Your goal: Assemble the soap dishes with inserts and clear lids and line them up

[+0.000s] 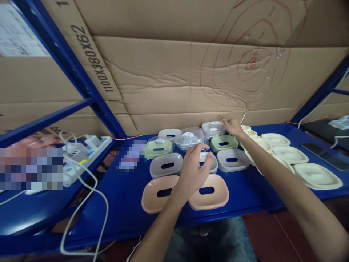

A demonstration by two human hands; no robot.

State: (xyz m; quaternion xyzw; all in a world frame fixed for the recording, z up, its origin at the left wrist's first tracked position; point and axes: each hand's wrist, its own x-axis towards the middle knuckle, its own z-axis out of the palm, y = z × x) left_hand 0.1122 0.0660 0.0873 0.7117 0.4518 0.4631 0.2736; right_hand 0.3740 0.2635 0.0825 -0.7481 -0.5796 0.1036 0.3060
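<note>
- Here, the lidded dish (211, 131) stands at the back of the blue table (120, 207), near the cardboard wall (163, 65); its long axis runs left to right, roughly parallel to that wall, and its lid faces up.
- Right hand (232, 128): fingers bent, fingertips at the right end of the lidded dish; whether they press on it or lie just beside it cannot be told.
- Left hand (196, 167): partly open, thumb apart from the curved fingers, nothing visible in the gap; it hovers over a white dish (214, 167), near the large clear cover (190, 139). The two hands are well apart.
- Lidded dish, appearance: pale grey, rounded corners, clear glossy lid, with a round white label (215, 123) on top.
- Surrounding pieces: a green dish (215, 143) sits just in front of the lidded dish, with a grey dish (242, 160) nearer the person; two slotted peach dishes, left (149, 196) and right (220, 198), lie at the front. Cream trays (317, 176) occupy the right side.
</note>
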